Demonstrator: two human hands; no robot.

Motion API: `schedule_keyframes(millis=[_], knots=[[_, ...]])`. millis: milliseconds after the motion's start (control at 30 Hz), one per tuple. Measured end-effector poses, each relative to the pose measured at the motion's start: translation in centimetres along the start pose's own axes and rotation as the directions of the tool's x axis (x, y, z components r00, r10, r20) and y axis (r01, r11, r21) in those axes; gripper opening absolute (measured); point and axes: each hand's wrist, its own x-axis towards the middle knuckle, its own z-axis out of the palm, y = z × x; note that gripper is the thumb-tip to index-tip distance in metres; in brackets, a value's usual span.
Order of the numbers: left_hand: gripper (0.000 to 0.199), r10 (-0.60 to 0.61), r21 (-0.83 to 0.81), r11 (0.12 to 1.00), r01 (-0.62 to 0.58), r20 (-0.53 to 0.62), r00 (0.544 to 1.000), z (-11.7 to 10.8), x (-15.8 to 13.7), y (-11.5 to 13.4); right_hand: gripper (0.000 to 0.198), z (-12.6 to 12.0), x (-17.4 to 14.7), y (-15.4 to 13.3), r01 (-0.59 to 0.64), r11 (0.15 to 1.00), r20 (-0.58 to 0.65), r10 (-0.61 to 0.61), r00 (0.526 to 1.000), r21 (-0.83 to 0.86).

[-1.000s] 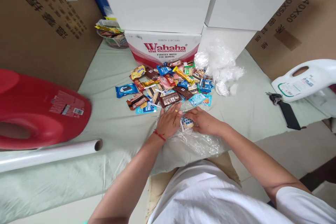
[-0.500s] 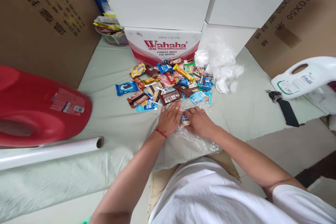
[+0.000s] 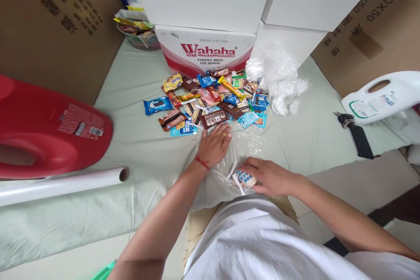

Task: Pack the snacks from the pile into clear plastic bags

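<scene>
One small packet (image 3: 246, 178) with blue lettering sits near the table's front edge, over clear plastic film (image 3: 247, 142), gripped between the thumb and fingers of the right hand (image 3: 267, 177). Its long axis looks to run roughly left to right, white end strip facing left, though fingers cover the other end. The left hand (image 3: 215, 144) lies palm down on the film, fingers spread flat, grasping nothing. Behind, a clear bowl (image 3: 139, 43) holds upright wrapped snacks; whatever the Wahaha carton (image 3: 206, 54) contains is hidden.
</scene>
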Motion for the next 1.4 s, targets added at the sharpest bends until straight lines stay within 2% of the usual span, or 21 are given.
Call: schedule_keyframes(millis=[67,100,167,233,300,367,500,700,867,933,1133,1267,1333,1400], knots=[[0.056,0.003,0.009,1.0,-0.003,-0.008,1.0,0.0,0.0,0.0,0.055,0.5,0.0,0.5,-0.144,0.989,-0.098,0.145,0.985,0.024],[0.056,0.004,0.012,1.0,-0.004,-0.009,1.0,0.0,0.0,0.0,0.054,0.6,0.1,0.7,-0.223,0.974,-0.173,0.228,0.958,0.05],[0.056,0.006,0.014,1.0,-0.006,-0.009,1.0,0.1,0.0,0.0,0.052,0.9,0.6,0.8,-0.372,0.919,-0.299,0.394,0.869,0.129],[0.056,0.009,0.02,1.0,-0.009,-0.01,1.0,0.2,-0.1,-0.1,0.048,1.1,1.2,0.3,-0.485,0.855,-0.344,0.518,0.783,0.183],[0.056,0.012,0.028,1.0,-0.012,-0.011,1.0,0.2,-0.1,-0.2,0.048,1.4,1.8,-0.6,-0.555,0.814,-0.33,0.577,0.747,0.169],[0.055,0.014,0.029,0.999,-0.014,-0.01,1.0,0.2,-0.1,-0.1,0.049,1.9,2.2,-1.7,-0.582,0.804,-0.306,0.588,0.749,0.12],[0.054,0.013,0.021,1.0,-0.013,-0.004,1.0,0.0,0.0,0.1,0.052,3.2,2.3,-3.3,-0.547,0.837,-0.315,0.525,0.791,0.022],[0.053,0.018,0.027,0.999,-0.018,-0.007,1.0,0.0,-0.1,0.3,0.063,4.0,2.2,-4.1,-0.534,0.845,-0.291,0.5,0.815,-0.043],[0.051,0.033,0.044,0.998,-0.033,-0.006,0.999,0.1,-0.2,0.2,0.064,4.0,2.2,-4.7,-0.495,0.864,-0.245,0.463,0.852,-0.087],[0.05,0.032,0.043,0.999,-0.032,-0.002,0.999,0.1,-0.2,0.1,0.061,3.8,2.1,-4.4,-0.5,0.865,-0.228,0.478,0.848,-0.045],[0.05,0.032,0.05,0.998,-0.032,0.014,0.999,0.0,-0.2,0.3,0.056,2.5,0.4,-1.4,-0.522,0.805,-0.195,0.58,0.791,0.282],[0.051,0.034,0.083,0.996,-0.035,0.014,0.999,0.3,-0.3,0.5,0.056,2.1,-2.0,0.7,-0.553,0.754,-0.192,0.638,0.746,0.355],[0.052,0.032,0.08,0.996,-0.033,0.015,0.999,0.4,-0.3,0.5,0.054,1.6,-3.0,1.5,-0.525,0.751,-0.219,0.634,0.741,0.4],[0.053,0.022,0.052,0.998,-0.023,0.02,1.0,0.3,-0.2,0.4,0.054,0.7,-3.3,2.0,-0.449,0.792,-0.282,0.58,0.764,0.415]])
